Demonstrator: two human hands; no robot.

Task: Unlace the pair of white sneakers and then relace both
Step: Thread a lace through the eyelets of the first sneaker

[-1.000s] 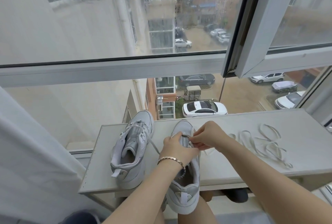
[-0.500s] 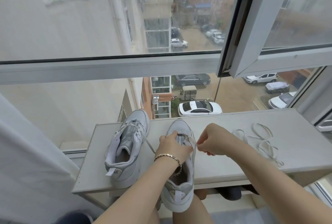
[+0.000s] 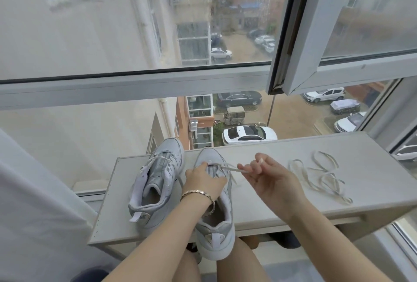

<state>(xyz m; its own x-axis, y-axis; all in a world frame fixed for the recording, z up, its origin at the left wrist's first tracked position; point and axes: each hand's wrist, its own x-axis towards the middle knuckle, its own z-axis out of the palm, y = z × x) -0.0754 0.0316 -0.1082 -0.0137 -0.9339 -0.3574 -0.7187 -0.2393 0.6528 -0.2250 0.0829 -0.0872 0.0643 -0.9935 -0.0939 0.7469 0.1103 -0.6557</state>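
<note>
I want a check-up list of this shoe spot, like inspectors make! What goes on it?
Surface: pale shelf under the window; the held sneaker's heel overhangs its near edge.
Job's things: laced sneaker on the shelf; held sneaker; its lace drawn sideways; loose lace in loops on the shelf.
Clutter: nothing seen.
Hands: left hand grips the held sneaker's upper; right hand pinches the lace end.
Cables: nothing seen.
Surroundings: window, white car below, white curtain at left.

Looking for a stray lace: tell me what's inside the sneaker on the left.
In the left sneaker only its tan insole shows; the tongue covers the toe end, which cannot be seen.
</note>
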